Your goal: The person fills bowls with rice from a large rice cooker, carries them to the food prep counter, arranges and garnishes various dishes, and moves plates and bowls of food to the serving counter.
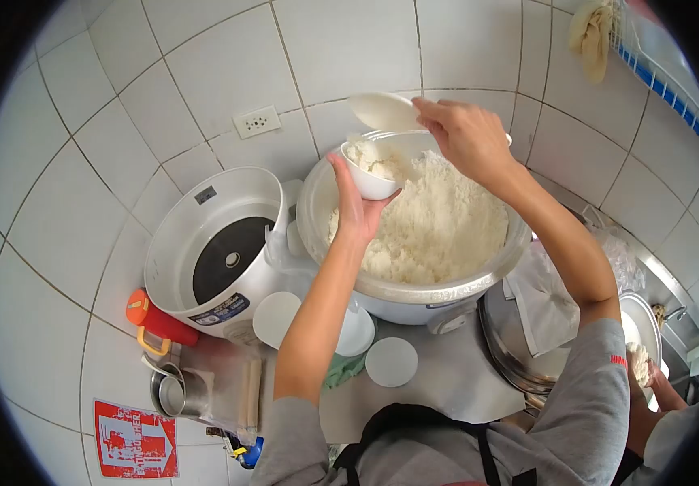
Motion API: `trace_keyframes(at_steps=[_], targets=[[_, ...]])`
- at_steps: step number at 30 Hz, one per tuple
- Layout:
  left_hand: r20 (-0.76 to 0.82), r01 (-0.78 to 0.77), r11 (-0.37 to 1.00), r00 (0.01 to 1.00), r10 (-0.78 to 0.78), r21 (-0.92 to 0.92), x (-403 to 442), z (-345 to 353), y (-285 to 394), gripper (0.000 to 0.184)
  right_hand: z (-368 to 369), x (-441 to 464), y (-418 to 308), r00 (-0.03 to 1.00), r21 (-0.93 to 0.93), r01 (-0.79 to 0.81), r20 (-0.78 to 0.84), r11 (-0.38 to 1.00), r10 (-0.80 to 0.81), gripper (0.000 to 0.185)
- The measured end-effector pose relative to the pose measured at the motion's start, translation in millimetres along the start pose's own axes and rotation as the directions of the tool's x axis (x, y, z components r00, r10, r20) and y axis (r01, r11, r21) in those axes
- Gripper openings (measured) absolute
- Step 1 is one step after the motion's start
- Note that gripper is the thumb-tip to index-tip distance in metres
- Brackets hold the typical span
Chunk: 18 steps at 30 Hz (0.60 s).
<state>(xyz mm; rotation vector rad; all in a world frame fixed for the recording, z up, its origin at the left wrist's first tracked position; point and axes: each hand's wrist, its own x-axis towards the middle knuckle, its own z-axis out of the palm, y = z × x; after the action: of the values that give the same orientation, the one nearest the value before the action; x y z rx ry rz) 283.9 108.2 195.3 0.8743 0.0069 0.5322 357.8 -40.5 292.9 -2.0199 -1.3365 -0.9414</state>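
Note:
My left hand (359, 206) holds a small white bowl (372, 185) with some white rice in it, tilted over the left side of a large round pot. The pot (439, 289) is filled with loose white rice (439, 227). Above its far edge, my right hand (467, 134) grips a broad white paddle (383, 111) by the handle, its blade just above the bowl. Several white round bowls or lids, among them one near the front (392, 362), lie on the counter below the pot.
An empty white cooker body (163, 259) stands left, beside a red flask (167, 320) and metal cups (181, 393). Right of the pot are a metal pan (499, 340) with a white cloth (540, 304), and a sink. Another person's hand (665, 393) shows at far right.

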Motion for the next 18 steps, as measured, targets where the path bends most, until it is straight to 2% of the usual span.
trace_keyframes(at_steps=[4,6,7,8,11,12,15,18], targets=[[0.004,0.012,0.999,1.0,-0.012,-0.031,5,-3,-2,0.08,15,-8,-12,0.964,-0.133,0.136,0.246,0.982,-0.1,0.017],[-0.017,0.03,0.999,0.999,-0.031,-0.035,2,0,0,0.08,5,9,1,0.981,-0.04,0.012,0.192,0.999,-0.004,0.021],[0.028,0.05,0.997,0.998,-0.049,-0.051,0,-4,3,0.08,-1,19,7,0.984,0.013,-0.051,0.17,0.999,0.048,0.022],[0.075,0.07,0.995,0.995,-0.064,-0.071,0,-8,6,0.081,-10,30,12,0.965,-0.031,-0.129,0.224,0.991,0.133,0.029],[0.141,0.166,0.979,0.979,-0.149,-0.119,-4,-9,8,0.083,50,31,57,0.894,0.077,-0.209,0.42,0.975,0.158,0.032],[0.156,0.195,0.973,0.972,-0.174,-0.127,-3,-8,10,0.083,62,23,55,0.905,0.094,-0.146,0.415,0.985,0.095,0.029],[0.082,0.156,0.973,0.986,-0.144,-0.168,-1,-5,7,0.084,42,0,13,0.94,-0.123,0.127,0.331,0.984,-0.08,0.03],[-0.01,0.061,0.982,0.998,-0.064,-0.176,0,-8,0,0.084,39,-20,-2,0.966,-0.073,0.165,0.214,0.984,-0.146,0.029]])
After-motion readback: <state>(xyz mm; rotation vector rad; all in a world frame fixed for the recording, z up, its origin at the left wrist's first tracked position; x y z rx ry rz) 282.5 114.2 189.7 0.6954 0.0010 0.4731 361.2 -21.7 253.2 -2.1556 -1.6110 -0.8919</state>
